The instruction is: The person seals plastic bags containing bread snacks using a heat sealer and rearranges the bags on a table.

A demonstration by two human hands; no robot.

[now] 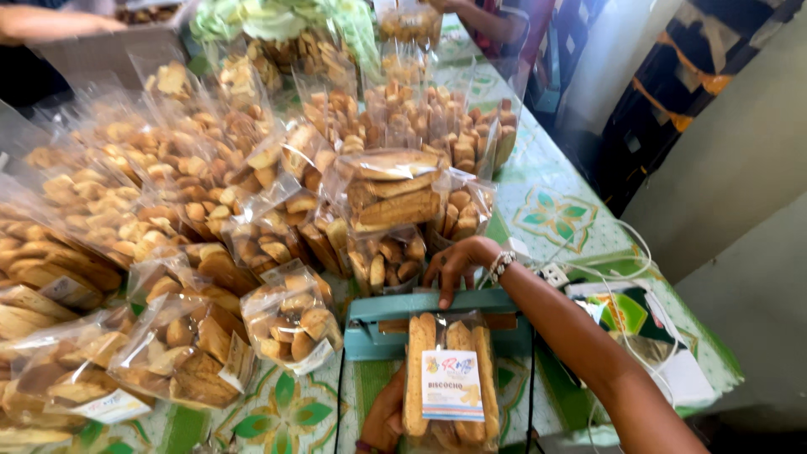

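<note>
Two hands work at the teal heat sealer [437,324] on my worktop [555,210]. My right hand [458,265] presses flat on the sealer's top bar, grip empty. My left hand [385,416], just below the sealer, grips a clear bag of long biscuits [450,378] whose top lies under the bar. Heaped filled bags [185,219] crowd left of the sealer; white cables [622,269] lie right.

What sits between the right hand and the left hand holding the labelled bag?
Head view: the teal heat sealer's bar lies between them. The right hand presses on it; the left hand holds the labelled bag under it.
</note>
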